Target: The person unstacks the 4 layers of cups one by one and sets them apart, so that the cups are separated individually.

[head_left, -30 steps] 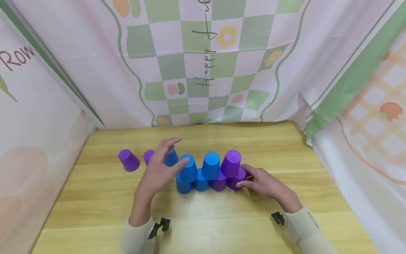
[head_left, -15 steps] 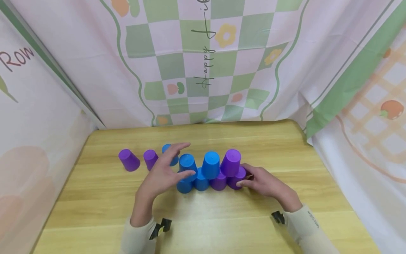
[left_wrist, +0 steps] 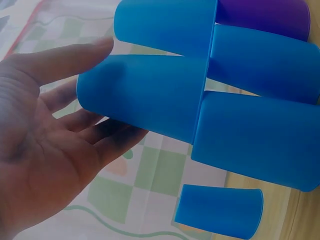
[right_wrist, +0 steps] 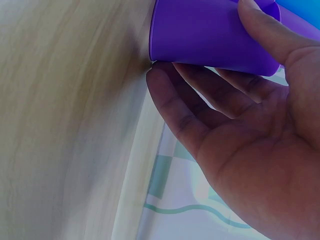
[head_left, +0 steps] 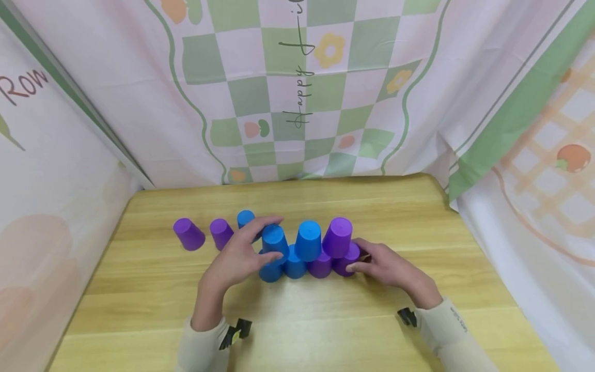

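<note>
Upside-down cups stand in two tiers on the wooden table. The bottom row has two blue cups point(head_left: 295, 263) and two purple cups point(head_left: 319, 264); above them sit two more blue cups and a purple cup point(head_left: 338, 237). My left hand point(head_left: 239, 258) curls round the upper left blue cup point(left_wrist: 142, 92), thumb at its near side and fingers behind it. At the other end, my right hand point(head_left: 383, 264) holds the bottom right purple cup point(right_wrist: 215, 35) between thumb and fingers.
Left of the stack, two purple cups point(head_left: 189, 234) and a blue cup point(head_left: 245, 218), partly hidden by my left hand, stand apart on the table point(head_left: 297, 330). A patterned curtain point(head_left: 307, 93) hangs along the table's back edge.
My left hand has come down and right, from beside the upper left blue cup to round it, uncovering the loose purple cup behind. The right hand has stayed put.
</note>
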A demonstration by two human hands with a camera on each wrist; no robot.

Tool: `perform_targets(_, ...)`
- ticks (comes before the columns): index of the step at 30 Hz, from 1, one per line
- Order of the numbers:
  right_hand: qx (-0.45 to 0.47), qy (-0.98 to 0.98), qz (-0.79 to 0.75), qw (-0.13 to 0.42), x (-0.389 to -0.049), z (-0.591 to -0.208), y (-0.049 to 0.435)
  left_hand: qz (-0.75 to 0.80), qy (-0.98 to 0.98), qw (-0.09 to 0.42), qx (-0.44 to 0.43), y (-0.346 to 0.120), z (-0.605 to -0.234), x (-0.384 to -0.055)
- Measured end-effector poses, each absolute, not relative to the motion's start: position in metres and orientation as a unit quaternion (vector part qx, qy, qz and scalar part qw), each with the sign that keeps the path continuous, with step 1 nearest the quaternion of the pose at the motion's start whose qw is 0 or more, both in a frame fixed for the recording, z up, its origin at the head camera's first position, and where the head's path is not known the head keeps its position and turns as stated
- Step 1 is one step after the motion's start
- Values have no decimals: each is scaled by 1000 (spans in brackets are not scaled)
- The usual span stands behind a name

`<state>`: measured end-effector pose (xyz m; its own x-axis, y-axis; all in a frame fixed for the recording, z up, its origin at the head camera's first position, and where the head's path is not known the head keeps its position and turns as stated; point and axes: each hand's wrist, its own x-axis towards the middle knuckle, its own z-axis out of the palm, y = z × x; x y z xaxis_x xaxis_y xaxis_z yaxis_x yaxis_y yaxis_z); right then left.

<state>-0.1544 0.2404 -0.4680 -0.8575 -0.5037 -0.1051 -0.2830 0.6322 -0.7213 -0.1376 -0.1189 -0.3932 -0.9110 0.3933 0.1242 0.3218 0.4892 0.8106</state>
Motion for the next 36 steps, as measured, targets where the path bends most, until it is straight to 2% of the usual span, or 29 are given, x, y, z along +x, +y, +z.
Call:
perform_targets(22, -214, 889, -370, 162, -155, -466, 240, 456, 868, 61, 187, -119, -397, -140)
perform_targets(36, -221, 889, -370, 152, -154, -468, 241, 462, 869, 63, 165, -122, -391, -134)
